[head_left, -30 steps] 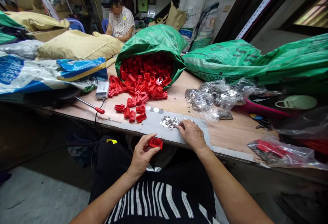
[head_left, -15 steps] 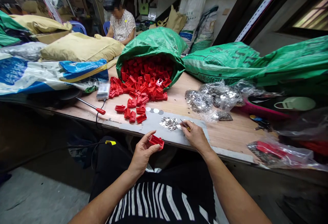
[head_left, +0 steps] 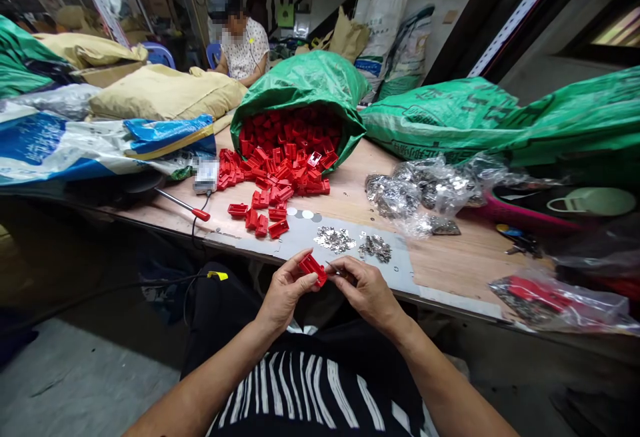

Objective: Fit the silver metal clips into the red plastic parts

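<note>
Over the near edge of the table, my left hand (head_left: 281, 296) grips a red plastic housing (head_left: 313, 269) between thumb and fingers, its hollow side facing up. My right hand (head_left: 369, 290) is closed on slim pointed tweezers (head_left: 333, 268), their tip at the right end of the housing. Whether the tip holds a small part is too small to see. Just beyond both hands, a pile of shiny flat metal pieces (head_left: 334, 240) and a darker pile of small metal parts (head_left: 376, 248) lie on a grey mat (head_left: 300, 247).
Loose red housings (head_left: 270, 187) spill from a green sack (head_left: 305, 77). Clear bags of metal parts (head_left: 415, 190) lie to the right, near a pink basket (head_left: 520, 220). A red-tipped rod (head_left: 183, 204) and a cable are at left. Another person (head_left: 243, 44) sits behind the sacks.
My right hand has moved left and toward me from the darker metal pile, bringing the tweezers to the red housing. My left hand has tilted the housing more upright.
</note>
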Demonstrator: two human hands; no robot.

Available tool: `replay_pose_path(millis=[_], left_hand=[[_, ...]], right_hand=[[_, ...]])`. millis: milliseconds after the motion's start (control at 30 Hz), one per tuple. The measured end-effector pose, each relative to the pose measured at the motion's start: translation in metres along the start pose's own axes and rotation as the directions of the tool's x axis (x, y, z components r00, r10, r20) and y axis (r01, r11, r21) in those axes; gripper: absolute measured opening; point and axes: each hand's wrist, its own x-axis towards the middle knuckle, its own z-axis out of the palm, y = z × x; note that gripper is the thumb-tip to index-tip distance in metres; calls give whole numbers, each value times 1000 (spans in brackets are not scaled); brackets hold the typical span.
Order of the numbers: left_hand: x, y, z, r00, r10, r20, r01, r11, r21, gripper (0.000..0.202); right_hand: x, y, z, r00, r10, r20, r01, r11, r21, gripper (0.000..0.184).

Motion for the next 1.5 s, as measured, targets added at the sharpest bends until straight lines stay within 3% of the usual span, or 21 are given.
replay_pose_path(millis=[233, 633, 1033, 1233, 1333, 1433, 1500], left_hand=[[1, -1, 0, 999, 16, 40, -16, 1000, 14, 50], [-1, -2, -3, 998, -14, 57, 11, 999, 48, 48], [-8, -12, -1, 990, -65, 127, 63, 998, 26, 45], [5, -6, -13, 988, 40, 150, -65, 985, 161, 46], [17, 3, -22, 975, 174, 135, -209, 921, 328, 41], [29, 10, -30, 941, 308, 137, -330, 762, 558, 38], [36, 12, -34, 926, 347, 146, -353, 663, 661, 39]], right_hand=[[-2, -1, -5, 986, -72, 151, 64, 996, 54, 14], [-11, 17, -2, 984, 151, 98, -167, 969, 183, 16], [-14, 22, 12, 964, 217, 154, -252, 930, 268, 23], [-7, 23, 7, 980, 154, 130, -177, 965, 195, 18], [-2, 26, 8, 990, 116, 74, -120, 992, 48, 23], [5, 26, 11, 995, 87, 52, -84, 995, -57, 24], [9, 25, 14, 997, 73, 37, -69, 993, -97, 23]])
